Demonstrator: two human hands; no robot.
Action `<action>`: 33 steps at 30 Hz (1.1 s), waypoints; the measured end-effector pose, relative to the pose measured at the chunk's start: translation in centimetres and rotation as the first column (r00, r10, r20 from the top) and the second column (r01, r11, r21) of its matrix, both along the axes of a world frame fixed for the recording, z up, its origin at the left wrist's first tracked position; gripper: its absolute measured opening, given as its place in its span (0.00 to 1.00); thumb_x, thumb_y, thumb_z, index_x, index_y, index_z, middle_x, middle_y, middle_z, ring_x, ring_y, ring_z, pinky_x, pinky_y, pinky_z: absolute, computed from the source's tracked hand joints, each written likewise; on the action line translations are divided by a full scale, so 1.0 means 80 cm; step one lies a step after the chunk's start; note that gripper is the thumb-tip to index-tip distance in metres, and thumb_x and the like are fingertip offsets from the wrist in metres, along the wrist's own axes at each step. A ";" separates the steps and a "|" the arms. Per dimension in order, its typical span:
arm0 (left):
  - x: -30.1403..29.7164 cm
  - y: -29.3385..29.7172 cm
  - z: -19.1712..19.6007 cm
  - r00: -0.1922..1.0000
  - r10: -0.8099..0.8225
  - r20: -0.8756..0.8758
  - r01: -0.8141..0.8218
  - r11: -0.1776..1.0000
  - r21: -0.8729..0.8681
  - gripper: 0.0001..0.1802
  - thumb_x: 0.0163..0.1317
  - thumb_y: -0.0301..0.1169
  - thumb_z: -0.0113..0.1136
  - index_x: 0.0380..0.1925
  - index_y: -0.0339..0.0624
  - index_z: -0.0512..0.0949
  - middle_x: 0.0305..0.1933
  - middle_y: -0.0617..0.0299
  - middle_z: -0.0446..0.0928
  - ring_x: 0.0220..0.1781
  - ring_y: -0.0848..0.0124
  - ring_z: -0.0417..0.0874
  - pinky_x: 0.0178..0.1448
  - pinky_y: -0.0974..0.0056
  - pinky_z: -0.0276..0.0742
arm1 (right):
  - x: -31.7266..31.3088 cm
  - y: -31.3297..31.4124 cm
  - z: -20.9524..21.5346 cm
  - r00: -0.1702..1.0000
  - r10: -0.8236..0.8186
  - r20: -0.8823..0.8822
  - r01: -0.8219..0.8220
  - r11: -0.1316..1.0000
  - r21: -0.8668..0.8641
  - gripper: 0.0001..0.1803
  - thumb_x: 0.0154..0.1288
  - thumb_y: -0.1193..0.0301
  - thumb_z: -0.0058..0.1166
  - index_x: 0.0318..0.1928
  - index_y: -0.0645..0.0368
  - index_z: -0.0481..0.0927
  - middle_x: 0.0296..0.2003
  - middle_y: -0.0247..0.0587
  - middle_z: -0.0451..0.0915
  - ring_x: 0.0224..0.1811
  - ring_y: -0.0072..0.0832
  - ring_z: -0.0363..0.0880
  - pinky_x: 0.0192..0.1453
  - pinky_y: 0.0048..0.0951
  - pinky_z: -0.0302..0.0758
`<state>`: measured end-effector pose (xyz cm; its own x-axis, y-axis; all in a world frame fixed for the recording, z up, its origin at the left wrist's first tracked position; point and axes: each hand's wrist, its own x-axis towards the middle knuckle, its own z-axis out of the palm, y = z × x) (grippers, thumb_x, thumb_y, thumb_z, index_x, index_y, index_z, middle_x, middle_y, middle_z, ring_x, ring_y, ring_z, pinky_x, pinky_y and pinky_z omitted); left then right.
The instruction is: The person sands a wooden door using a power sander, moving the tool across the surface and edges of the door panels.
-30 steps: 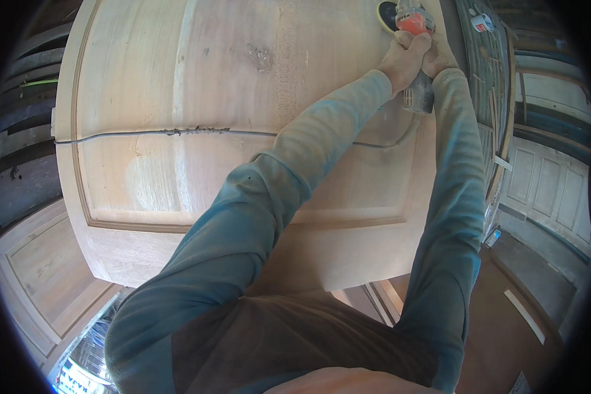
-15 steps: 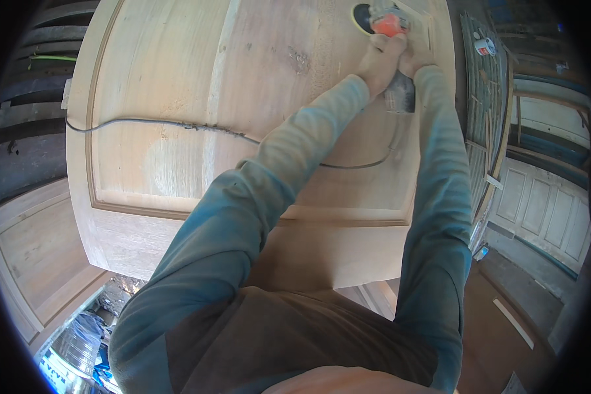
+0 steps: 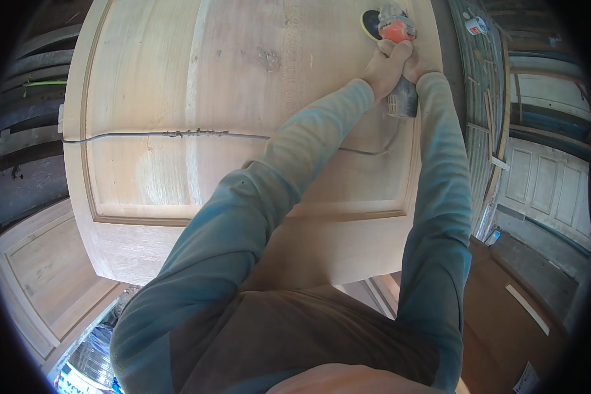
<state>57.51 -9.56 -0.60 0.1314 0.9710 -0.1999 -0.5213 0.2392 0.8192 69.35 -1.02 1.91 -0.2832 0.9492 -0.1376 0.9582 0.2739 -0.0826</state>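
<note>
Both my hands grip an angle grinder (image 3: 402, 102) with a red-orange neck and a dark grey body. Its round, yellow-edged disc (image 3: 370, 25) sticks out to the left of the head. My left hand (image 3: 386, 65) wraps the body just behind the red part, and my right hand (image 3: 420, 65) closes round it from the right side. Beneath lies a large pale wooden door panel (image 3: 236, 164) with a grooved moulding frame; the grinder is at its far right, by the moulding. How the disc meets the wood cannot be made out.
A dark power cord (image 3: 138, 134) crosses the panel under my left arm. Slatted boards (image 3: 479, 98) carry a small white tin (image 3: 476, 26) on the right. Another wooden door (image 3: 52, 269) stands at lower left, and a white panelled door (image 3: 548, 184) at right.
The grinder and both hands have moved right across the panel and slightly nearer. The panel has shifted left in the picture, and the cord lies straighter.
</note>
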 end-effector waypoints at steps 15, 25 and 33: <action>-0.134 -0.107 -0.029 0.948 0.239 0.211 -0.243 0.970 -0.009 0.31 0.77 0.52 0.46 0.67 0.41 0.68 0.63 0.59 0.76 0.64 0.66 0.77 0.69 0.60 0.70 | -0.184 -0.120 0.019 0.947 0.136 -0.292 -0.164 0.984 -0.071 0.27 0.63 0.55 0.58 0.54 0.63 0.80 0.49 0.60 0.83 0.54 0.53 0.82 0.56 0.43 0.78; -0.021 -0.117 -0.004 0.997 0.040 -0.060 -0.039 0.999 0.020 0.44 0.70 0.61 0.50 0.69 0.33 0.60 0.67 0.47 0.69 0.71 0.60 0.68 0.74 0.60 0.62 | -0.018 -0.119 -0.032 0.893 0.073 -0.444 -0.062 0.997 0.041 0.28 0.62 0.49 0.63 0.51 0.60 0.83 0.45 0.52 0.85 0.46 0.45 0.84 0.53 0.40 0.77; 0.048 -0.044 -0.009 0.999 -0.050 -0.017 0.050 0.999 0.007 0.45 0.67 0.61 0.51 0.67 0.30 0.61 0.66 0.45 0.69 0.68 0.59 0.71 0.72 0.60 0.64 | 0.035 -0.070 0.008 0.978 -0.082 -0.194 0.065 0.994 -0.093 0.34 0.66 0.44 0.56 0.58 0.59 0.80 0.51 0.56 0.84 0.54 0.48 0.83 0.57 0.40 0.77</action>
<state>61.37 -13.10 -1.35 0.1767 0.9648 -0.1949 -0.4954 0.2582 0.8294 72.12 -6.60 2.54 -0.2426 0.9555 -0.1676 0.9380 0.1870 -0.2918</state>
